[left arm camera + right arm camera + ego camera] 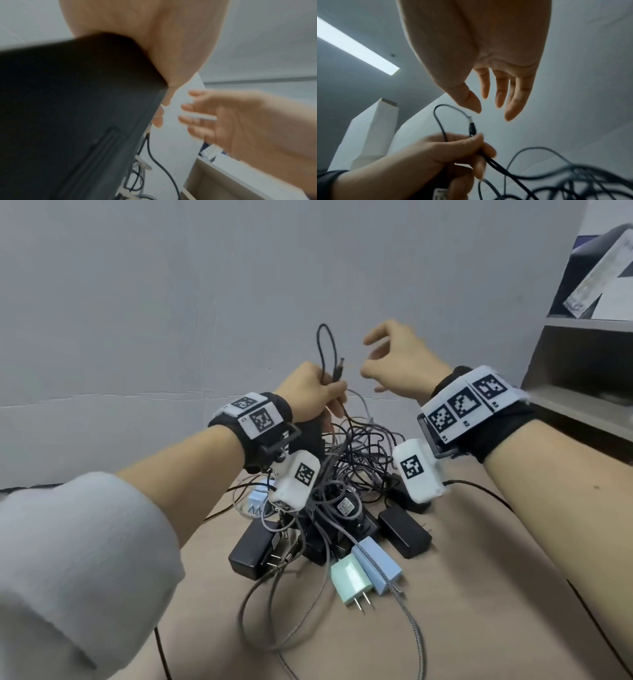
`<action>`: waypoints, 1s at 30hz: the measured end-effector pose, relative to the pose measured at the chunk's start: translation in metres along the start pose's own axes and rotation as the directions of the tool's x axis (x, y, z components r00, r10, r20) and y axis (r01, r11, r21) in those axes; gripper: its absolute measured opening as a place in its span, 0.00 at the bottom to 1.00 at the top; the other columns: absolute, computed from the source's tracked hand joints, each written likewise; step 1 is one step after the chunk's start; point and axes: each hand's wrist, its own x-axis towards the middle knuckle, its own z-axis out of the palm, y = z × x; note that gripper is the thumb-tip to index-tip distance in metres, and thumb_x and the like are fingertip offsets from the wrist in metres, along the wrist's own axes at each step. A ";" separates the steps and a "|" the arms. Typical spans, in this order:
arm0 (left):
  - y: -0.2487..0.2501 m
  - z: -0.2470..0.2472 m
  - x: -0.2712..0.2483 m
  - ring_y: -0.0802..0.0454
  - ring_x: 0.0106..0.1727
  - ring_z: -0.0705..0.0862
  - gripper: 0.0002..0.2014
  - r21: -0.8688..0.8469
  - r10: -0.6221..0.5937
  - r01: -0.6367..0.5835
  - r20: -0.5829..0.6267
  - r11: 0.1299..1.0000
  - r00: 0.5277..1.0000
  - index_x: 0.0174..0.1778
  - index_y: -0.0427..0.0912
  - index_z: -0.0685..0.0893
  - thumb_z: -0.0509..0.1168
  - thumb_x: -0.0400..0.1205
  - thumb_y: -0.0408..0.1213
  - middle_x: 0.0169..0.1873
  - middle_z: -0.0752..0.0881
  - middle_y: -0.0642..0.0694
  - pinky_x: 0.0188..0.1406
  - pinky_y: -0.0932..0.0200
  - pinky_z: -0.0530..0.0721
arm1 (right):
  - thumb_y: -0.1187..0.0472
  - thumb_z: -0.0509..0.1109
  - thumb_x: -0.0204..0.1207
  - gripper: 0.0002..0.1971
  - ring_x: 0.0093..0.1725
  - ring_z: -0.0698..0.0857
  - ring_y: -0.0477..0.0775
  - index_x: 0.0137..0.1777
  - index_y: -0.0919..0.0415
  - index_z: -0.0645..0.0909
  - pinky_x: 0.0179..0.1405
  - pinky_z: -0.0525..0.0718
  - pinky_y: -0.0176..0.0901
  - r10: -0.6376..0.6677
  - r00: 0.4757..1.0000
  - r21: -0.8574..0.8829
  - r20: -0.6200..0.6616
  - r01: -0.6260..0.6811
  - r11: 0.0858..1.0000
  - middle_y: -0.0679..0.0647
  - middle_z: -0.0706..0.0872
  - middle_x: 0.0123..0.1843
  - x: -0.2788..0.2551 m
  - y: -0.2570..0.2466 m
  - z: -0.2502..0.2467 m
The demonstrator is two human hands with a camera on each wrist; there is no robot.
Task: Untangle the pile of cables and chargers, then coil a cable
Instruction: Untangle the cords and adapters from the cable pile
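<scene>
A tangled pile of cables and chargers point(346, 494) lies on the tan table point(479, 594). My left hand point(315, 392) is raised above the pile and grips a thin black cable point(323, 344) folded into a loop, its barrel plug point(338, 369) sticking out by the thumb. A black charger block point(68, 115) is also held in that palm. In the right wrist view the left hand point(453, 151) clutches the cable point(440, 115) and plug point(472, 128). My right hand point(397, 357) hovers just right of the plug with fingers loosely spread, holding nothing; its fingers point(501, 94) show straight.
Black adapters point(404, 530), a mint plug point(349, 580) and a light blue plug point(375, 563) lie at the pile's front. A braided grey cable point(407, 611) trails toward me. A shelf unit point(582, 378) stands at the right, a grey wall behind.
</scene>
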 end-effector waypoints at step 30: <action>-0.018 -0.050 0.009 0.48 0.20 0.82 0.13 -0.152 -0.134 0.088 -0.332 0.985 0.934 0.38 0.35 0.81 0.58 0.88 0.32 0.39 0.86 0.37 0.33 0.42 0.91 | 0.55 0.79 0.76 0.04 0.31 0.82 0.40 0.43 0.55 0.90 0.33 0.78 0.33 0.160 0.812 -0.527 0.562 0.202 0.826 0.42 0.88 0.35 -0.016 0.038 0.010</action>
